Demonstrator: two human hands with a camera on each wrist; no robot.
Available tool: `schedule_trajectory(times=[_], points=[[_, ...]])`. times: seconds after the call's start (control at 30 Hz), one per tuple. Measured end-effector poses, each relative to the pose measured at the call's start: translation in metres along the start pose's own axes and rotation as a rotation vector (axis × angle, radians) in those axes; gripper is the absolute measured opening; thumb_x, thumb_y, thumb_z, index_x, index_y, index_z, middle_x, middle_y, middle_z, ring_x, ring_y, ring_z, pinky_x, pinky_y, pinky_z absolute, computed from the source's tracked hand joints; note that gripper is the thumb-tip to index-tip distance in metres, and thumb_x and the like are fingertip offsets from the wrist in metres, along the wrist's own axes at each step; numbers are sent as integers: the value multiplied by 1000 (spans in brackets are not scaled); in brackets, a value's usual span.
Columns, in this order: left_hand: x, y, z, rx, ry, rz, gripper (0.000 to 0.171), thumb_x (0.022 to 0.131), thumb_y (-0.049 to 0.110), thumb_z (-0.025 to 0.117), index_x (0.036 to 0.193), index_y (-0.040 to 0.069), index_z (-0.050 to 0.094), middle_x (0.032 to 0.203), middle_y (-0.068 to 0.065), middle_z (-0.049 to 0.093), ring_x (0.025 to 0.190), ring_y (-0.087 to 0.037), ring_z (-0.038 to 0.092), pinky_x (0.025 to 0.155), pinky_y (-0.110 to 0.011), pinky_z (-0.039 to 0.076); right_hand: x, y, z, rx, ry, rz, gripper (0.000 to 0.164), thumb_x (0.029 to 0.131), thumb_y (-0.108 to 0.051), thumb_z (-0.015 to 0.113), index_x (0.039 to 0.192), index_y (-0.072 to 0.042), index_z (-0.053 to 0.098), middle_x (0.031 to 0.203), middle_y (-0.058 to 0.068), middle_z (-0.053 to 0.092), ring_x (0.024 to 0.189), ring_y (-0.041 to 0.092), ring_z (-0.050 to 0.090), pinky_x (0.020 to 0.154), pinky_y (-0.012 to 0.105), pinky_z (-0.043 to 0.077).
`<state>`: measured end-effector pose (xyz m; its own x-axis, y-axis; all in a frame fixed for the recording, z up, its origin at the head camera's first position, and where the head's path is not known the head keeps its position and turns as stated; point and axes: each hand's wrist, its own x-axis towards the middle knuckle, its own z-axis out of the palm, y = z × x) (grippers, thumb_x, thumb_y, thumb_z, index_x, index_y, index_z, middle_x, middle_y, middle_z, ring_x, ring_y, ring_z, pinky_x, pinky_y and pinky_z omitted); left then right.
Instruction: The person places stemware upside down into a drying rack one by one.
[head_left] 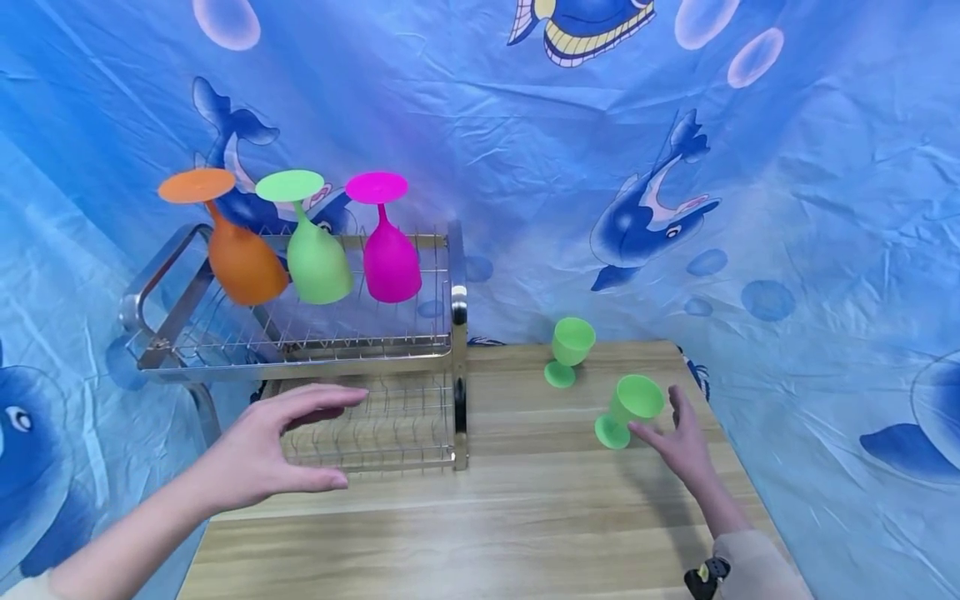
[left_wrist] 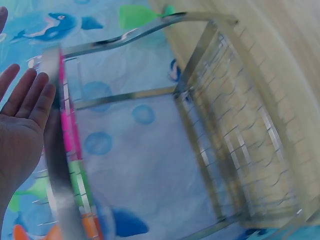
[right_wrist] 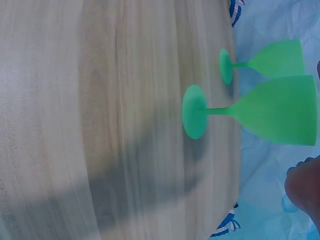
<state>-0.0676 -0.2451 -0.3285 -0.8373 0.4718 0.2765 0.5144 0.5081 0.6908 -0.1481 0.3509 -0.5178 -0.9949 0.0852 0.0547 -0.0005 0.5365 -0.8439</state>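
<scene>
My right hand [head_left: 686, 450] is beside the nearer green goblet [head_left: 637, 400], thumb and fingers spread apart at its bowl. That goblet [right_wrist: 280, 111] stands upright on its foot. Just behind it stands a second green goblet [head_left: 573, 340], also upright. My left hand [head_left: 255, 450] is held in front of the metal dish rack [head_left: 390, 362], thumb and fingers parted with nothing between them. On the rack's upper tier, an orange goblet [head_left: 243, 262], a light green goblet [head_left: 318, 262] and a magenta goblet [head_left: 392, 262] sit upside down in a row.
The rack's lower wire tier [head_left: 375, 425] rests at the left rear of the wooden table [head_left: 480, 533]. A blue curtain [head_left: 510, 208] printed with dolphins hangs behind and around the table. The two upright goblets stand near the table's right rear.
</scene>
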Motion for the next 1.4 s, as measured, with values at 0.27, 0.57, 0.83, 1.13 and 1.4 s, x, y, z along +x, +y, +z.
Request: schedule_trajectory(times=[0.27,0.57,0.83,1.13,1.4], points=[[-7,-30,41,-96,-18,-39,66,82,24,96,141,26,68,138,4,69,124,-10,67,102,-23,56,3,7,10,32,43,-26,115,88,-20,91,166,9,12,170,37,19,157,55,20,129,62,20],[-10,-59,75,-211,-25,-87,61,84,22,94,140,23,69,138,2,69,125,-11,67,104,-24,55,10,7,15,34,47,23,115,88,-22,92,168,5,13,170,35,22,157,53,24,129,59,23],[-9,-72,90,-246,-30,-125,60,85,23,93,140,21,68,138,1,69,126,-13,66,106,-25,54,14,8,18,22,43,57,117,89,-23,90,168,4,8,170,36,18,158,52,21,129,58,23],[-12,-78,100,-237,-53,-144,61,87,26,92,142,19,67,140,-1,68,127,-12,65,107,-26,54,19,8,24,13,87,75,108,91,-27,89,166,4,19,167,34,28,156,50,28,128,60,28],[-15,-80,102,-243,-83,-180,60,89,29,91,143,22,66,144,-5,66,130,-12,63,108,-26,53,8,-12,22,98,56,55,100,90,-27,89,164,0,27,164,27,37,154,44,35,128,58,28]])
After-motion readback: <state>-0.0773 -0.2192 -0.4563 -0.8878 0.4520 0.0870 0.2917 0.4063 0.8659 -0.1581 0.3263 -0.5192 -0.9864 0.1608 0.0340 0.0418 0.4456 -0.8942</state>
